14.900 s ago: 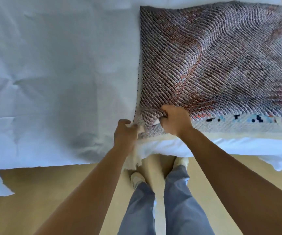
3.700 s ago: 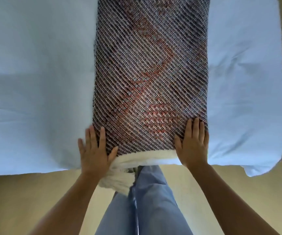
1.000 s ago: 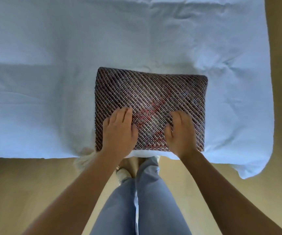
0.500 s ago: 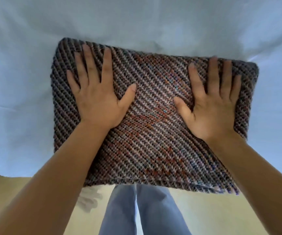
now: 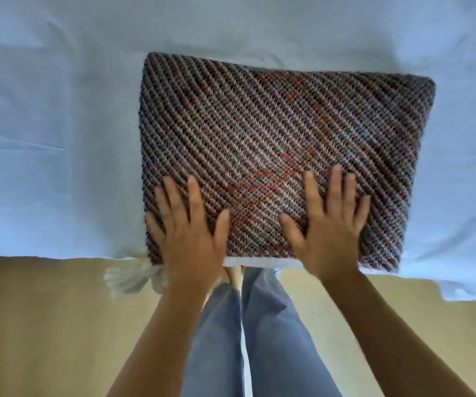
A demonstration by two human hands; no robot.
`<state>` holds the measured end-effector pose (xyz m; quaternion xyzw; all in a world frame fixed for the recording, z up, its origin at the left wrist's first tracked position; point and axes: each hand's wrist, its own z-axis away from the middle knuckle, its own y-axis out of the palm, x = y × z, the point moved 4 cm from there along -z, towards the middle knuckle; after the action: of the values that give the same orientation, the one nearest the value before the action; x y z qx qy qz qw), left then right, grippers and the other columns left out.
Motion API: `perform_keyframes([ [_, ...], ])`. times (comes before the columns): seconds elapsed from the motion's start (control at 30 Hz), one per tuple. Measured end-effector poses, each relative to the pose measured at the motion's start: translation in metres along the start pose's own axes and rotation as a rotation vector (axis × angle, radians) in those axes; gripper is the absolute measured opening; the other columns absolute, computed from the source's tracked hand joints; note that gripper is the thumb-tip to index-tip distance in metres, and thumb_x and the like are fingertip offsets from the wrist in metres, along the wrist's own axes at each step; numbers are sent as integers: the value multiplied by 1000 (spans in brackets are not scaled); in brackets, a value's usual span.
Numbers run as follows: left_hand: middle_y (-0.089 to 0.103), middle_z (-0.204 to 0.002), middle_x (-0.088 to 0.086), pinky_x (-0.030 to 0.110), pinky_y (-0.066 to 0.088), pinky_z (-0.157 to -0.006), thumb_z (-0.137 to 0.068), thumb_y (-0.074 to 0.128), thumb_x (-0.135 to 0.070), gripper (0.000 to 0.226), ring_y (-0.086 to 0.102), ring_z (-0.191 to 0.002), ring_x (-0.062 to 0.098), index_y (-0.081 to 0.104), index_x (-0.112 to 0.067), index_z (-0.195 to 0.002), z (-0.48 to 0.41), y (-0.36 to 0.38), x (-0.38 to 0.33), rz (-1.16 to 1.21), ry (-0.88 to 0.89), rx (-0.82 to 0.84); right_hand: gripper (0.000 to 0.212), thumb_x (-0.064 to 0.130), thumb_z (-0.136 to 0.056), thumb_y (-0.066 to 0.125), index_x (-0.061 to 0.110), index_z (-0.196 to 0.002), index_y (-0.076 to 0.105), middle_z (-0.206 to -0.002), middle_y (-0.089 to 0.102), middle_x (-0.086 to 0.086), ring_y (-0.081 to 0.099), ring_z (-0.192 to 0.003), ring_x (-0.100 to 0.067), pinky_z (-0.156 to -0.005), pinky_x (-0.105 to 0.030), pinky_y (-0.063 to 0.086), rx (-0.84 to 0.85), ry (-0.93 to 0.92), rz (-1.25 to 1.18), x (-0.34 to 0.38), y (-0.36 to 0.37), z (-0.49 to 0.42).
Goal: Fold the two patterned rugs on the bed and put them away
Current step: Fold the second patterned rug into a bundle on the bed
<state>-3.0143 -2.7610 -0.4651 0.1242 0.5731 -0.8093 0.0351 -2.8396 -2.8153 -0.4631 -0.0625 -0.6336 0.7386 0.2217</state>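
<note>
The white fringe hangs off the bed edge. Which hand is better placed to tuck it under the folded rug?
Left, probably. The left hand lies flat on the near left corner of the folded rug, beside the fringe; the right hand rests farther along the edge.

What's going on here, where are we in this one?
A person stands at the bed with both hands flat on a folded rug. The left hand and right hand press on its near part, fingers straight and spread, gripping nothing. The rug lies as a compact rectangle at the bed's near edge, with a white fringe hanging off its near left corner. It is not yet put away, and no second rug is in view.
</note>
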Motion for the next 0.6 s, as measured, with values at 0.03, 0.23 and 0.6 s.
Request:
perform_keyframes([
  [0.03, 18, -149, 27, 64, 15, -107, -89, 13, -59, 75, 19, -137, 44, 20, -8, -144, 0, 7, 15, -33, -7, 49, 71, 56, -82, 36, 15, -141, 34, -148, 28, -25, 20, -137, -41, -106, -62, 15, 24, 25, 26, -14, 6, 2],
  [0.23, -2, -155, 18, 56, 5, -111, -75, 15, -78, 94, -1, -143, 33, -2, -21, -148, -17, 3, 25, 37, 46, 100, 76, 62, -81, 29, 21, -145, 26, -153, 17, -20, 13, -141, -38, -112, -54, 7, 85, 49, -28, -20, 2, -9],
  [0.6, 55, -131, 7, 37, 44, -97, -51, 85, -46, 93, 56, -108, 22, 48, -13, -130, -85, -53, 28, 840, -422, 287, 69, 33, -64, 82, 12, -121, 52, -116, 63, -6, 62, -97, -21, -84, -34, 51, 186, 660, -932, -93, -37, -36],
])
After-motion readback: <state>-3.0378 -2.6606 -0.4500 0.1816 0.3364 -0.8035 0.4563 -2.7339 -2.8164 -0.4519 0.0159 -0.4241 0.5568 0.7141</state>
